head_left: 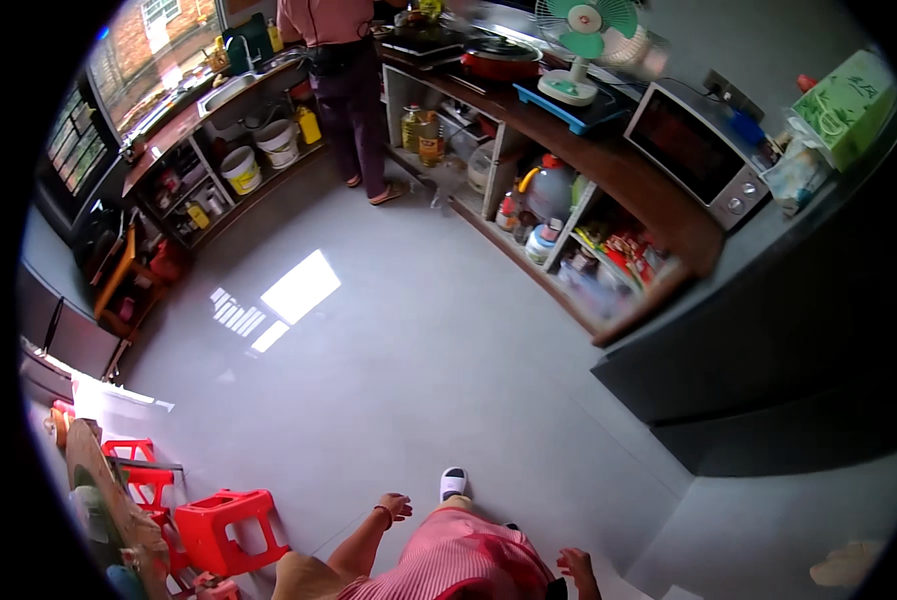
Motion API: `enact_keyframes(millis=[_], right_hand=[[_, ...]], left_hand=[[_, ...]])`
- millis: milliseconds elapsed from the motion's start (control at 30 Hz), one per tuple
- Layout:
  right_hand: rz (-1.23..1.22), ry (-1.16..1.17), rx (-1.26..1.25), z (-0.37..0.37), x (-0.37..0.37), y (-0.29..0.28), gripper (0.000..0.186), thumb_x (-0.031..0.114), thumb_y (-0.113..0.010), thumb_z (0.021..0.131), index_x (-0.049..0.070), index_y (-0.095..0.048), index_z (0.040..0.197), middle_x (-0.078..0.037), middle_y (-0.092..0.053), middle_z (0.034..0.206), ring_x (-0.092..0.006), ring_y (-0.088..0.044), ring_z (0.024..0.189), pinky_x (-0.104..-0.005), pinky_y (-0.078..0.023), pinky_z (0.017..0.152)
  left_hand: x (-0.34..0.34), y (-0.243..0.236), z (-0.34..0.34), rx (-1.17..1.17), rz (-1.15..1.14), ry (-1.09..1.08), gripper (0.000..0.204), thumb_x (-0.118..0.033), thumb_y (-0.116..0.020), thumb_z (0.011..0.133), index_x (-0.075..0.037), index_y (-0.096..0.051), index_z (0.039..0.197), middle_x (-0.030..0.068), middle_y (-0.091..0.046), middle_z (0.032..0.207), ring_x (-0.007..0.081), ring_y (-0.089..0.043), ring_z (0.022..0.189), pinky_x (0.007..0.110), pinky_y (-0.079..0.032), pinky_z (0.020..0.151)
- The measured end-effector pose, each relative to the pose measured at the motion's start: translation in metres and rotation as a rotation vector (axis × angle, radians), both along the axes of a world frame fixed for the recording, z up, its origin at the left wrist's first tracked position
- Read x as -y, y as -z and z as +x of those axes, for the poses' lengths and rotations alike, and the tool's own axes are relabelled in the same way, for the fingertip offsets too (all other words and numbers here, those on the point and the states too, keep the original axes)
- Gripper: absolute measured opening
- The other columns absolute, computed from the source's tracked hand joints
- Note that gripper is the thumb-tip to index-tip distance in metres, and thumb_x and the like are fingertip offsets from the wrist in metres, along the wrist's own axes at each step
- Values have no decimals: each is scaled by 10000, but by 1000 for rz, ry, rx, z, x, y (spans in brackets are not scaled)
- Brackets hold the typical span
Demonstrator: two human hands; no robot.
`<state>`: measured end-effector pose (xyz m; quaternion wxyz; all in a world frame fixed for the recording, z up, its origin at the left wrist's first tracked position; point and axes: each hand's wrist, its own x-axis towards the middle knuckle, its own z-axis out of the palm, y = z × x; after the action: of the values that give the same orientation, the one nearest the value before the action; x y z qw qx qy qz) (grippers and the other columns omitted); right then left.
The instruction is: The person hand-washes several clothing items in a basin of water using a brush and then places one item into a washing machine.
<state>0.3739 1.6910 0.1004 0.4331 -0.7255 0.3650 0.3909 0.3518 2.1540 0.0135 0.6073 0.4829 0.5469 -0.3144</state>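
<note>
Both my hands hang beside my body in the lower part of the view, and neither holds anything. My left hand (397, 507), with a band round the wrist, is open with its fingers loosely bent. Close to it is my foot in a white slipper (454, 482); a red plastic stool (231, 530) stands further left. My right hand (575, 565) is open beside the pink striped clothing (459, 550), its fingers apart. Neither hand touches any object.
A grey floor (389, 330) lies ahead. At the far counter stands another person (344, 110), between a sink (234, 93) and a red pan (499, 60). Along the right counter are a green fan (584, 30) and a microwave (694, 150). Shelves below hold bottles and buckets.
</note>
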Motion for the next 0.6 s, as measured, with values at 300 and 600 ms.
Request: enact_keyframes(millis=[300,600], right_hand=[[83,158,7,-116,26,70,231,281,-543,797,118,-607,947,-58,-608,697,-164,-581,587,-329,-485,462],[80,235,21,-172,41,72,164,239,-573,752,110,-599,849,-57,-611,675,-169,-582,561,-317,-474,449]], left_hand=[[-5,6,46,-58,106,405,269,-276,-528,844,-75,-591,1011,78,-653,899,186,-637,764,345,-498,655],[73,-23,82,159,174,715,238,-285,-510,822,-69,-602,866,46,-638,792,158,-619,669,301,-481,545]])
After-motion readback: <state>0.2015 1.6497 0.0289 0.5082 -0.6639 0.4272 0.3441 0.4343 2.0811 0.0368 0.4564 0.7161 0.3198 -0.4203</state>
